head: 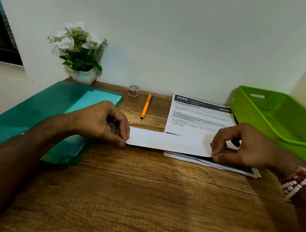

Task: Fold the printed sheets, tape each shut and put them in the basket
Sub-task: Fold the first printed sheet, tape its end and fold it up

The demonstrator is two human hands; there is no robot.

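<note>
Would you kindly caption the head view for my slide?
Left hand and right hand pinch a sheet over the stack.

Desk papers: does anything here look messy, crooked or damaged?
Only slightly: the stack of printed sheets under the folded sheet is fanned unevenly, corners poking out near the right hand. Nothing looks spilled or torn.

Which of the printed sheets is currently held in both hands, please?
The blank-side-up sheet, pinched at its corners by the left hand and right hand; the stack behind it lies flat, print up.
</note>
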